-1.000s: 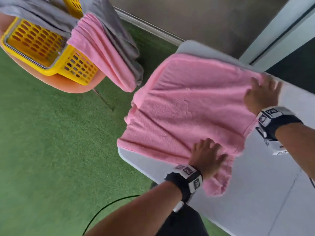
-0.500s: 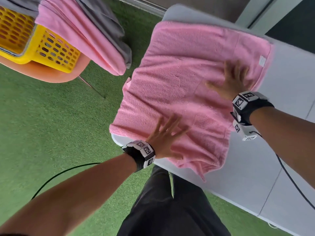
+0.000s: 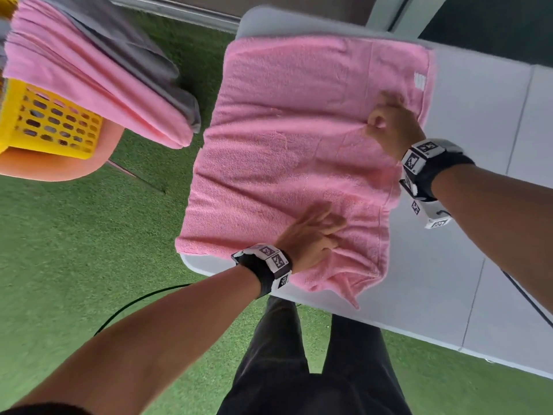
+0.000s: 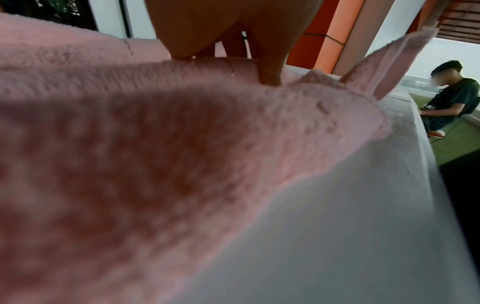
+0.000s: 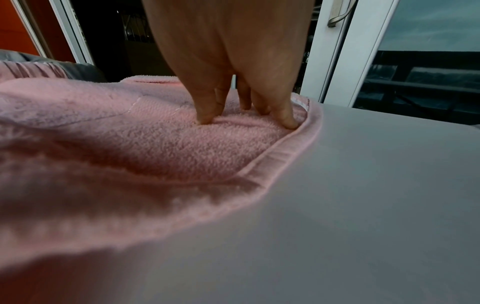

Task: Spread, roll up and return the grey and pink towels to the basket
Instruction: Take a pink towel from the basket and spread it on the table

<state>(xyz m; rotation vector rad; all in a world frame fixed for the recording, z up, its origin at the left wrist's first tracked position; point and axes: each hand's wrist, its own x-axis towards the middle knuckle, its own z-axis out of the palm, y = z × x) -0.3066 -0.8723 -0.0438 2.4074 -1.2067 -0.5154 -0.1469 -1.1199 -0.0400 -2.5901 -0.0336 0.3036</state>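
— Now that the pink towel (image 3: 287, 151) lies squarer across the left end of the bench (image 3: 466, 235) than it did a second ago, what has actually changed?

— Mostly the hands. Half a second back both lay flat with fingers splayed, smoothing the cloth. Now the right hand (image 3: 392, 127) has drawn in near the towel's right hem, its fingers (image 5: 207, 117) curled down and digging into the pile so a small ridge bunches between thumb and fingertips. The left hand (image 3: 311, 235) sits near the front edge of the bench, fingers (image 4: 270, 76) bent and pressing into the cloth; whether they pinch a fold I cannot tell.

— So spreading is over?

— I'd judge it nearly so, and the hands look set to gather an edge for rolling. One thing remains: the towel's near right corner is rumpled and flipped up by the front edge, which could make a lopsided roll.

— And what else is around?

— Green turf (image 3: 74, 250) under everything. Off the bench's left end, an orange chair (image 3: 59, 166) carries the yellow basket (image 3: 51, 127), with a grey towel (image 3: 134, 46) and a second pink towel (image 3: 98, 85) draped over its rim, hanging well apart from the bench. A black cable (image 3: 134, 304) trails across the turf beside the person's dark trousers (image 3: 314, 369).

— Anything in the way?

— Nothing on the bench itself. The draped towels may crowd the basket's mouth when the roll goes back.
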